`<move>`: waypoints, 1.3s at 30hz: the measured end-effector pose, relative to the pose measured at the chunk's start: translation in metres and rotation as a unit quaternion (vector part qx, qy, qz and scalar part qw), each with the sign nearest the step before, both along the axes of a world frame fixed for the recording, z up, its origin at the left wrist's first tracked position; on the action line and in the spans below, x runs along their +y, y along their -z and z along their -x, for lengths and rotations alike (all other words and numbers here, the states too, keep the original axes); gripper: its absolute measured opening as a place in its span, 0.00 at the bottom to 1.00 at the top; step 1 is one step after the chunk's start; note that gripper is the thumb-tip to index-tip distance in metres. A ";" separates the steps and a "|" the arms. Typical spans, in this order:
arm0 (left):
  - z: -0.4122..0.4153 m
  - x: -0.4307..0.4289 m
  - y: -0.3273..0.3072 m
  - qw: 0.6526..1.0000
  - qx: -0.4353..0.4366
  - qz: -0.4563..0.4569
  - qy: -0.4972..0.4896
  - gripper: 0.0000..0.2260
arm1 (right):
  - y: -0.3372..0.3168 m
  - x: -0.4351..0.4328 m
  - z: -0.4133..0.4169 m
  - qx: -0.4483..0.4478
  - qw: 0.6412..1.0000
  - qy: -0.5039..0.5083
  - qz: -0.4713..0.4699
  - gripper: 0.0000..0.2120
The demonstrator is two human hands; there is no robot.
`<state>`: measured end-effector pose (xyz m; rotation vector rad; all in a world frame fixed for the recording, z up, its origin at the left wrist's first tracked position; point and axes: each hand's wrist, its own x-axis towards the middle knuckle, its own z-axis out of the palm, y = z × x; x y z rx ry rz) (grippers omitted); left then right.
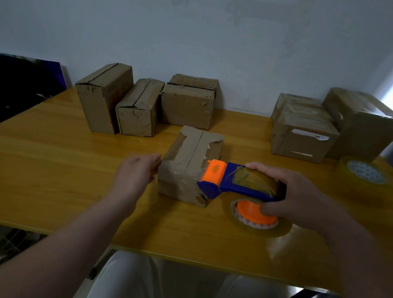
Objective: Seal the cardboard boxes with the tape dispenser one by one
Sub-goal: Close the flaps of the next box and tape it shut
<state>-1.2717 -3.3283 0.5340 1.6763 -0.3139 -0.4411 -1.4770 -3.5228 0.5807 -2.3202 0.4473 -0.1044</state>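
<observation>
A small cardboard box [190, 157] lies in the middle of the yellow wooden table [47, 164], its top flaps closed with a seam running away from me. My right hand [289, 195] grips a blue and orange tape dispenser [235, 183] loaded with a clear tape roll [260, 223]. The dispenser's orange head sits at the box's near right corner. My left hand [136, 174] rests with relaxed fingers against the box's left side.
Three worn boxes [137, 105] stand in a row at the back left, with another behind them. Larger boxes [303, 134] are stacked at the back right. A spare tape roll [364, 174] lies at the right edge. A wall rises behind the table.
</observation>
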 end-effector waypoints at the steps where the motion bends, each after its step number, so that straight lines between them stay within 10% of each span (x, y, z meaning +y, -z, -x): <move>1: 0.007 0.000 0.003 1.000 -0.001 0.006 0.001 0.06 | 0.000 0.000 0.000 0.001 1.000 0.000 -0.001 0.37; 18: 0.018 0.011 0.002 0.990 -0.033 -0.118 0.076 0.22 | 0.007 0.002 0.000 0.001 1.000 0.013 -0.015 0.39; 22: 0.025 0.008 -0.004 0.880 -0.361 -0.261 0.163 0.25 | 0.010 0.003 0.001 -0.012 1.000 0.017 -0.021 0.39; 26: 0.021 -0.001 -0.001 0.772 -0.453 -0.385 0.223 0.31 | 0.014 0.007 -0.002 -0.032 0.999 0.026 -0.033 0.38; 39: 0.014 -0.014 -0.013 0.722 -0.487 -0.387 0.304 0.36 | 0.023 0.008 -0.013 -0.048 0.998 0.033 -0.024 0.38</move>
